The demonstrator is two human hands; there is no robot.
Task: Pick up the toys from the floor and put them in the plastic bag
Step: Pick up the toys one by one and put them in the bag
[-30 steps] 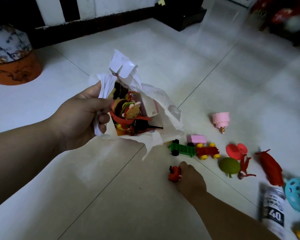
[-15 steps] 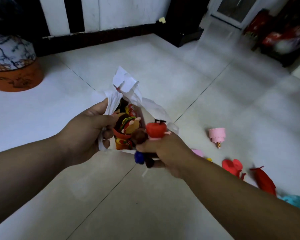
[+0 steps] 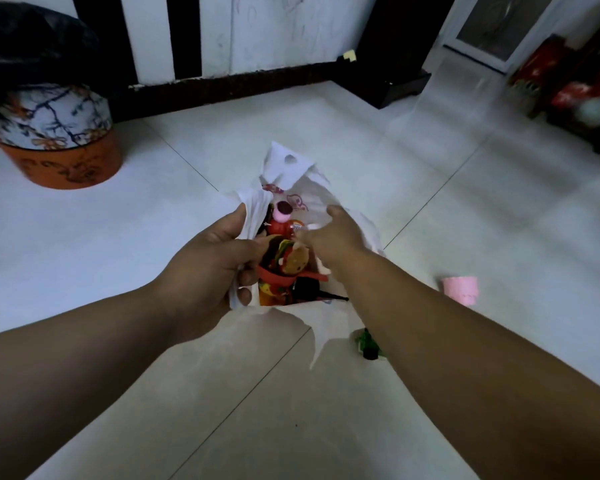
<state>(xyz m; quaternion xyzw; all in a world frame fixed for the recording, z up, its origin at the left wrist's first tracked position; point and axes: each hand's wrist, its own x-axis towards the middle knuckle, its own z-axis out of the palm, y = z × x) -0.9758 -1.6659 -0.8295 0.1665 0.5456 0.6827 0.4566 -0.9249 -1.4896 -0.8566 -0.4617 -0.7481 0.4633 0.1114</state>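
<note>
My left hand (image 3: 205, 268) grips the left edge of the white plastic bag (image 3: 284, 168) and holds its mouth open above the floor. Inside lie several toys: a burger toy (image 3: 291, 258), a black toy (image 3: 309, 289) and a small red toy with a pink top (image 3: 279, 225). My right hand (image 3: 336, 237) is at the bag's mouth on the right side, fingers loosely apart, its fingertips just beside the red toy. On the floor lie a pink cake toy (image 3: 459, 289) and, partly hidden under my right forearm, a green toy (image 3: 368, 344).
An orange and floral bin (image 3: 59, 143) with a black liner stands at the back left. A dark skirting runs along the wall, a dark furniture base (image 3: 395, 88) sits behind, and red objects (image 3: 568, 81) lie at the far right. The tiled floor stretches around the bag.
My right hand picked the small red toy off the floor, carried it up to the bag, and the toy now sits inside. The view tilted up, hiding most floor toys.
</note>
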